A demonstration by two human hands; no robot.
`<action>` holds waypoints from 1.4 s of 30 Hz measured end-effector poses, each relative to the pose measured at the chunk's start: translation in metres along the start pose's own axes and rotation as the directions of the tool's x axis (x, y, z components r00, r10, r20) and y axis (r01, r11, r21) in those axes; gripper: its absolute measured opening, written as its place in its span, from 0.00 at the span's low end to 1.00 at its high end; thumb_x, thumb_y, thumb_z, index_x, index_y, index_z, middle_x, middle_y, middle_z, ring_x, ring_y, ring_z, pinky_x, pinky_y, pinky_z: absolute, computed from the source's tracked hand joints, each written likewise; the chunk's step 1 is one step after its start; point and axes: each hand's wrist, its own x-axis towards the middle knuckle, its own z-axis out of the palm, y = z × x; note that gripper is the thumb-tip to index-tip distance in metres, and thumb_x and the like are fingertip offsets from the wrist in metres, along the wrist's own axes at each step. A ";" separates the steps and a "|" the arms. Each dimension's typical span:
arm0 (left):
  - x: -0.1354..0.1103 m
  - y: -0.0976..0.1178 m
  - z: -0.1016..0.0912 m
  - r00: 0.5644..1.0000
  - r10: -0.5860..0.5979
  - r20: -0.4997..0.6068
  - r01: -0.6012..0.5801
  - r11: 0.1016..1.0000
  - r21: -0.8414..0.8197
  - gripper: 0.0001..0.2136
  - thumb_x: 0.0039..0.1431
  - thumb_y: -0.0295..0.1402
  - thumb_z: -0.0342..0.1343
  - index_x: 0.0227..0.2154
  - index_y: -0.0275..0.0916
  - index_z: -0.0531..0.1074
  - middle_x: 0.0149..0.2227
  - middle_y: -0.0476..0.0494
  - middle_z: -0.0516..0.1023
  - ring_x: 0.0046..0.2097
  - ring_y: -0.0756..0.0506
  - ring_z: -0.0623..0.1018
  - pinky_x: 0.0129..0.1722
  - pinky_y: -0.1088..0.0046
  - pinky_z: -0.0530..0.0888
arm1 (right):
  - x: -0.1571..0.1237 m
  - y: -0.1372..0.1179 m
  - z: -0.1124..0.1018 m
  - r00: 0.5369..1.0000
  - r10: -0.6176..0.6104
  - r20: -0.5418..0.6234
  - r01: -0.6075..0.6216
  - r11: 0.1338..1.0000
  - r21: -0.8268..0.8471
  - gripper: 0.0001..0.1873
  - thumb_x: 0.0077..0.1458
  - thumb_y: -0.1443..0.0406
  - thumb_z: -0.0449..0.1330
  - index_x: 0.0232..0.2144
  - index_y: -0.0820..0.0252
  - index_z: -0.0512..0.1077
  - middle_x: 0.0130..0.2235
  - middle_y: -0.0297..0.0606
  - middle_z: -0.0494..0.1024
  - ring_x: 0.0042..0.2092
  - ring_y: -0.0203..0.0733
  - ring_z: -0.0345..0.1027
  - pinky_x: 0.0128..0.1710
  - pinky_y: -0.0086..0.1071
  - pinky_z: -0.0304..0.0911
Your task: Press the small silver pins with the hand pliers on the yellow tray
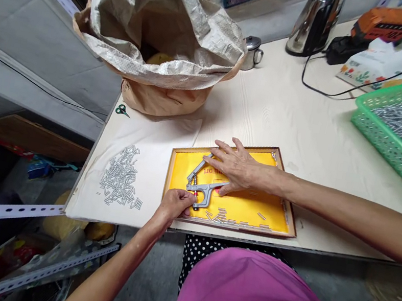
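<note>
Grey hand-press pliers (208,189) with spread handles lie in a shallow yellow-bottomed tray (226,225) with a brown rim. My right hand (238,168) is over the handles, fingers stretched and spread, its thumb by the lower handle and its fingers across the upper one. At the jaw end, my left hand (176,203) is closed in a pinch beside the small red part; what is between the fingertips is hidden. Small silver metal tubes (225,220) line the tray's near edge. More tubes (120,176) lie in a loose pile on the white cloth, left of the tray.
A large open woven sack (167,95) stands behind the tray. Small scissors (122,110) lie near the table's left edge. To the right is a green basket (392,148) full of silver tubes. A lidded metal cup (250,55), a kettle (315,22) and a cable (327,94) are farther back.
</note>
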 end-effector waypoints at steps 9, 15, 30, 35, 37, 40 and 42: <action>0.004 -0.010 -0.003 1.000 0.021 -0.019 -0.018 0.994 0.110 0.14 0.52 0.43 0.62 0.26 0.35 0.75 0.15 0.51 0.69 0.18 0.51 0.69 0.21 0.77 0.64 | 0.006 -0.005 -0.002 0.982 0.098 0.163 -0.094 0.995 -0.033 0.41 0.44 0.39 0.64 0.49 0.66 0.70 0.43 0.49 0.73 0.45 0.53 0.60 0.45 0.45 0.52; -0.014 0.005 0.015 0.745 0.647 -0.165 -0.415 0.642 0.645 0.15 0.57 0.39 0.61 0.45 0.37 0.73 0.46 0.37 0.77 0.49 0.39 0.76 0.49 0.59 0.74 | 0.005 -0.018 -0.018 0.958 0.114 0.262 -0.117 0.993 -0.003 0.30 0.53 0.47 0.63 0.46 0.67 0.70 0.45 0.48 0.72 0.47 0.52 0.59 0.45 0.42 0.49; 0.019 0.051 0.033 0.746 0.589 0.309 -0.514 0.215 0.831 0.33 0.52 0.38 0.66 0.58 0.36 0.61 0.54 0.34 0.68 0.54 0.35 0.67 0.54 0.56 0.69 | -0.006 -0.032 -0.020 0.916 0.214 0.339 -0.205 0.977 -0.064 0.32 0.50 0.49 0.66 0.48 0.67 0.72 0.46 0.48 0.74 0.47 0.53 0.61 0.44 0.41 0.53; 0.020 0.045 0.032 0.692 0.657 0.300 -0.520 0.164 0.838 0.29 0.55 0.39 0.63 0.57 0.35 0.63 0.47 0.37 0.70 0.50 0.36 0.68 0.50 0.57 0.70 | -0.010 -0.033 -0.020 0.927 0.235 0.291 -0.230 0.972 -0.053 0.32 0.52 0.50 0.66 0.51 0.67 0.70 0.46 0.47 0.75 0.48 0.52 0.61 0.45 0.40 0.52; 0.017 0.043 0.034 0.666 0.692 0.280 -0.517 0.158 0.841 0.25 0.58 0.38 0.61 0.56 0.36 0.64 0.47 0.38 0.70 0.49 0.37 0.68 0.50 0.58 0.70 | -0.013 -0.033 -0.021 0.938 0.220 0.269 -0.219 0.975 -0.035 0.27 0.56 0.52 0.64 0.49 0.67 0.71 0.45 0.47 0.75 0.47 0.51 0.62 0.45 0.39 0.51; 0.012 0.044 0.037 0.637 0.722 0.272 -0.526 0.148 0.838 0.17 0.61 0.35 0.59 0.51 0.39 0.67 0.45 0.40 0.72 0.48 0.39 0.69 0.49 0.59 0.71 | -0.017 -0.032 -0.019 0.957 0.176 0.230 -0.178 0.984 -0.011 0.16 0.63 0.59 0.58 0.45 0.67 0.72 0.42 0.46 0.75 0.45 0.47 0.62 0.44 0.38 0.50; 0.011 0.046 0.039 0.631 0.724 0.278 -0.534 0.145 0.833 0.10 0.62 0.33 0.57 0.45 0.39 0.70 0.42 0.41 0.73 0.47 0.40 0.70 0.48 0.61 0.71 | -0.018 -0.031 -0.015 0.962 0.155 0.227 -0.160 0.987 0.003 0.11 0.66 0.65 0.53 0.41 0.66 0.73 0.40 0.45 0.76 0.42 0.45 0.62 0.42 0.38 0.49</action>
